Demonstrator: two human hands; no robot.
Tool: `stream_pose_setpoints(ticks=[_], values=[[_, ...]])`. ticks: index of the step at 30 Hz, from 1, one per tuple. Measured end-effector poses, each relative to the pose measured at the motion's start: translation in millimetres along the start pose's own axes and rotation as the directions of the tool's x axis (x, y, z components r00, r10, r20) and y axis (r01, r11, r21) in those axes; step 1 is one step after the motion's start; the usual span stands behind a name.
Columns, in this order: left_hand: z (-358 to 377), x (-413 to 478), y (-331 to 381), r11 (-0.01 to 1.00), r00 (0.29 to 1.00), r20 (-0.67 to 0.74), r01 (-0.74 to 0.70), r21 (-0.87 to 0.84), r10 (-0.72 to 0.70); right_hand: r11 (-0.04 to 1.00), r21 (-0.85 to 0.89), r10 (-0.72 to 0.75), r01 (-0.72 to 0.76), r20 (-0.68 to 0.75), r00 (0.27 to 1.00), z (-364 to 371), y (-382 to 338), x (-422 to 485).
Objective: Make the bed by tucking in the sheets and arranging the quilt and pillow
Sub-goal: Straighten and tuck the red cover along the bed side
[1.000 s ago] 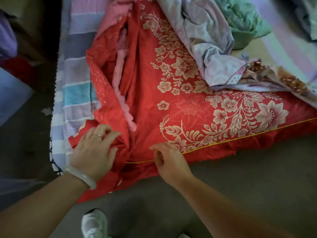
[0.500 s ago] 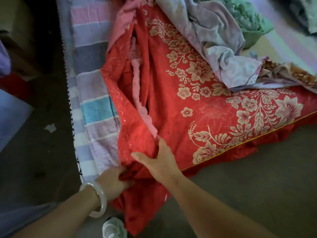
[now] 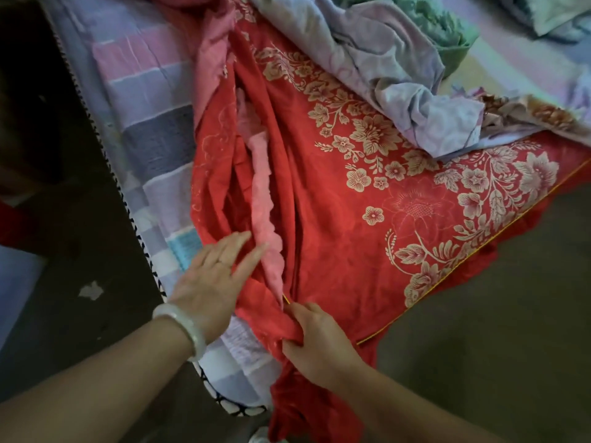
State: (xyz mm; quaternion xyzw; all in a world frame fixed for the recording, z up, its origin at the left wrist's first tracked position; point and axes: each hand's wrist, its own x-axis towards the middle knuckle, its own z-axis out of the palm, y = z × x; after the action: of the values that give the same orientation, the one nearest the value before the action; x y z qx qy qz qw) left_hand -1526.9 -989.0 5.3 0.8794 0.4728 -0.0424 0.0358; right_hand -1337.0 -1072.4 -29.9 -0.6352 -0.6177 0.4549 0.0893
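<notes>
Quilt corner, head view. My right hand [image 3: 319, 340] clenches the bunched corner of the red quilt [image 3: 335, 203] at 6 o'clock. My left hand [image 3: 211, 279] lies flat on a fold at 10 o'clock of that grip, fingers straight, grasping nothing. From the grip the quilt spreads toward 12 to 2 o'clock, and its pink fold [image 3: 265, 225] runs from 6 to 12. I judge that the right hand would lead any pull. Bare sheet [image 3: 153, 129] at 9 to 11 o'clock gives room. Floor [image 3: 479, 346] opens at 3 to 5, and a lilac heap [image 3: 399, 68] weighs on the quilt at 1.
</notes>
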Motion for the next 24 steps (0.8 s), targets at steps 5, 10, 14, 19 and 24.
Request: stream_pose_setpoints(ticks=[5, 10, 14, 19, 24], values=[[7, 36, 18, 0.957, 0.915, 0.327, -0.277, 0.089, 0.235, 0.991, 0.062, 0.127, -0.121, -0.086, 0.988, -17, 2, 2], [21, 29, -1, 0.920, 0.907, 0.204, -0.387, 0.059, 0.369, 0.959, 0.182, 0.255, -0.216, -0.228, 0.940, -44, 18, 5], [36, 0, -38, 0.946, 0.888, 0.367, -0.318, 0.057, 0.277, 0.997, 0.019, 0.071, -0.070, -0.039, 0.997, -16, 23, -7], [33, -28, -53, 0.983, 0.901, 0.406, -0.181, 0.034, 0.152, 0.989, 0.149, 0.027, -0.016, -0.073, 0.997, 1, 19, -12], [27, -25, -26, 0.970, 0.955, 0.187, -0.241, 0.027, 0.232, 0.970, 0.195, 0.218, -0.143, -0.453, 0.865, -30, 34, 27]])
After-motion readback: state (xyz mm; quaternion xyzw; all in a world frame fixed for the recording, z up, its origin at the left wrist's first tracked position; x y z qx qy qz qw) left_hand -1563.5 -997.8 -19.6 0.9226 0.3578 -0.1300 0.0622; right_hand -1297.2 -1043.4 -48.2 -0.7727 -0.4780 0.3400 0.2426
